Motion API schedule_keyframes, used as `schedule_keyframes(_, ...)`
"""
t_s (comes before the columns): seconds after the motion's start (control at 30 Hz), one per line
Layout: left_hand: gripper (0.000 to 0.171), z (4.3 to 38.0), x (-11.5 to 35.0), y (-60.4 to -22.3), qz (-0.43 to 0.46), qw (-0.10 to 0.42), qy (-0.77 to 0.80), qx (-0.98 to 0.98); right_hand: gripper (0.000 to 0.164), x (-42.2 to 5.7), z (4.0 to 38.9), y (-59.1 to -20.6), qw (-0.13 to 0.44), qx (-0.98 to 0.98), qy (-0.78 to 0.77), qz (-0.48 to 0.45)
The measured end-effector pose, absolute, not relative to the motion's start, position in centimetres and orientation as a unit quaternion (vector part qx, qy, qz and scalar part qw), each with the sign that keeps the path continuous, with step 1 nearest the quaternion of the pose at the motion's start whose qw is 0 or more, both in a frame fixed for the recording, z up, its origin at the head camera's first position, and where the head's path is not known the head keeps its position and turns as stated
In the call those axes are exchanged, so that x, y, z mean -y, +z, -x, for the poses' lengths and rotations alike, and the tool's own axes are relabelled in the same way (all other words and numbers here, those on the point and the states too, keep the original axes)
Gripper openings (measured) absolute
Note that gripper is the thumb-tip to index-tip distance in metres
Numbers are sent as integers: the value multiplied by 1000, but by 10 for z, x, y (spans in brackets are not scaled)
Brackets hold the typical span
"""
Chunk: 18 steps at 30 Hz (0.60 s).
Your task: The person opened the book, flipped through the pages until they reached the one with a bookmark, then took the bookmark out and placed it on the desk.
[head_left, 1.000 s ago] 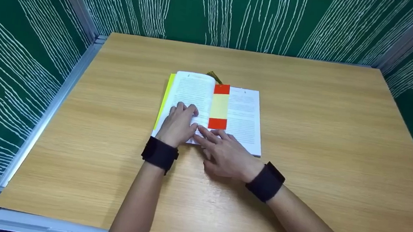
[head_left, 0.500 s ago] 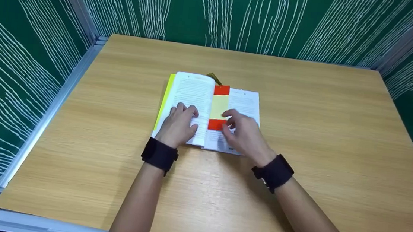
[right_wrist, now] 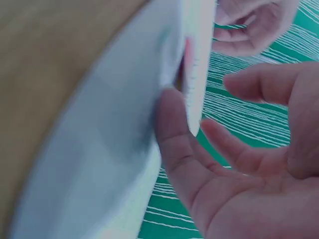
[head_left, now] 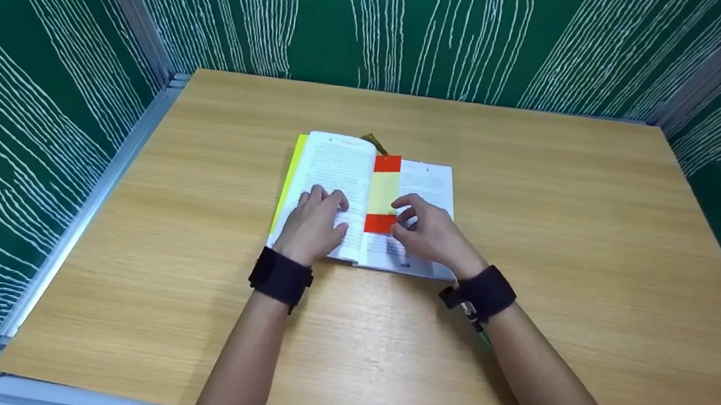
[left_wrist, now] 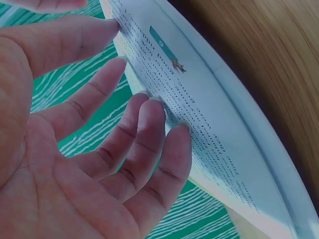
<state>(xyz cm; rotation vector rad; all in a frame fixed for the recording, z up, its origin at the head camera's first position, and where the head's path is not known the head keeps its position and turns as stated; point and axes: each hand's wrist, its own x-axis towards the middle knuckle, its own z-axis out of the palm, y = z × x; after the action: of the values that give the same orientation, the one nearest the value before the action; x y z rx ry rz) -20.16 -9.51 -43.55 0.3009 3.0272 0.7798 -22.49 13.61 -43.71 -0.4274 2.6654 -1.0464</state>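
An open book lies on the table, with its left page [head_left: 338, 161] bulging up near the spine and its right page [head_left: 427, 185] flat. A red and pale-yellow bookmark [head_left: 383, 191] lies along the gutter on the right page, its olive tassel [head_left: 373, 142] past the top edge. My left hand [head_left: 311, 225] rests its spread fingertips on the left page, as the left wrist view shows on the printed page [left_wrist: 199, 109]. Over the right page, my right hand [head_left: 433, 233] has bent fingers beside the bookmark's lower right edge. Its thumb and fingers [right_wrist: 173, 117] stand apart, gripping nothing.
A bright yellow-green cover edge [head_left: 290, 173] shows left of the pages. The book sits on a wooden table [head_left: 562, 213]. Green walls with white streaks [head_left: 324, 23] and metal frame rails [head_left: 125, 136] surround the table. Both wrists wear black bands [head_left: 280, 278].
My right hand has moved from the book's lower edge, near my left thumb, up and right to the bookmark's side. My left hand stays on the left page.
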Motion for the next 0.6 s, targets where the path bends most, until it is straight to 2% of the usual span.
schedule_keyframes(0.27,24,200,97,-433,-88,-11,252,-964,38,-123,242,-429,148,-929,-316,127)
schedule_keyframes(0.6,26,199,94,-434,-96,-2,241,-966,26,-119,249,-430,135,-933,-309,126)
